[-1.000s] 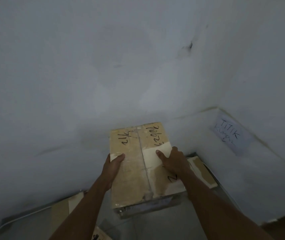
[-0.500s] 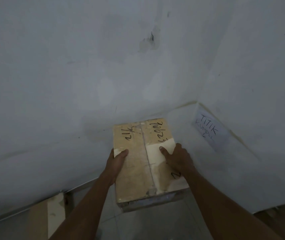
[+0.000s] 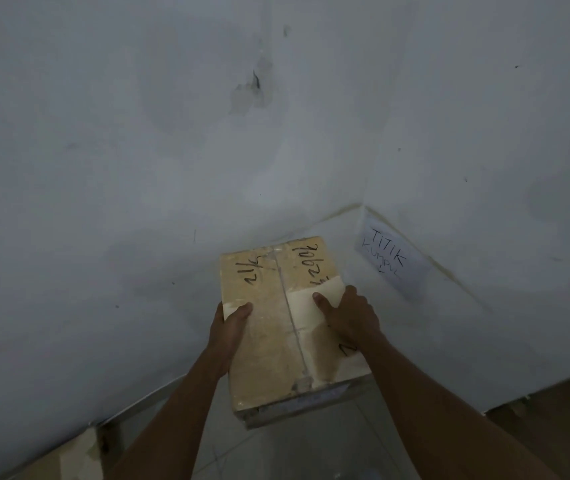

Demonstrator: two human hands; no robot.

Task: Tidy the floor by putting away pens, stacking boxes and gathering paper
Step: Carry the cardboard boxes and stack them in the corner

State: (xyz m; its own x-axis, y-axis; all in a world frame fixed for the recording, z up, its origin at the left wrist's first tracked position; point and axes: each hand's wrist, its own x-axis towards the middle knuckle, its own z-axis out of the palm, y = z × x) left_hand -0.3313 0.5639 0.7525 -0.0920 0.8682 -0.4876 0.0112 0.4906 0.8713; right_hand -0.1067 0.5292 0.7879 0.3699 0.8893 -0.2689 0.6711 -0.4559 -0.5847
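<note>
Gripping the tan, tape-sealed rectangular cardboard box (image 3: 269, 358) by both sides, left hand (image 3: 229, 329) and right hand (image 3: 351, 318) curled round its edges, thumbs on top. Holding it in the white-walled corner (image 3: 363, 188). Likely risking tilting or slipping through uneven letting-go.

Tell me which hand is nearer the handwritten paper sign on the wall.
Right. The right hand grips the cardboard box at the edge facing the paper sign; the left hand holds the opposite edge, farther away.
</note>
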